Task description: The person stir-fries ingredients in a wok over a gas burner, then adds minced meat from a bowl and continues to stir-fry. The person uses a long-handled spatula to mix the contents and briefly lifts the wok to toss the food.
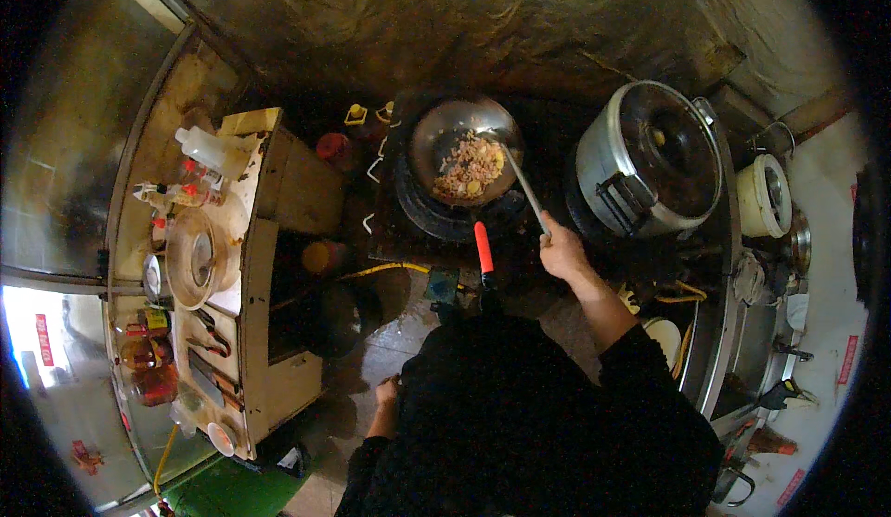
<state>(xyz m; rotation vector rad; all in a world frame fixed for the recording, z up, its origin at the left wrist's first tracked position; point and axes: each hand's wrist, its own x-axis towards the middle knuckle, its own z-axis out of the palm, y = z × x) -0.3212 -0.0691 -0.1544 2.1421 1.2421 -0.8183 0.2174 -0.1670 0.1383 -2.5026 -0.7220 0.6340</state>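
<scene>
A steel wok sits on a dark stove burner, its red handle sleeve pointing towards me. Chopped, browned food with yellowish slices lies inside. My right hand grips the long metal handle of a cooking utensil, whose head is in the wok at the food's right edge. Away from the stove, my left hand hangs low beside my body with its fingers curled; whether it holds anything cannot be made out.
Right of the wok stands a large lidded metal pot. On the left, a cabinet top bears squeeze bottles, a glass bowl, a cleaver and scissors. A yellow hose runs along the stove's front. A white bucket is at right.
</scene>
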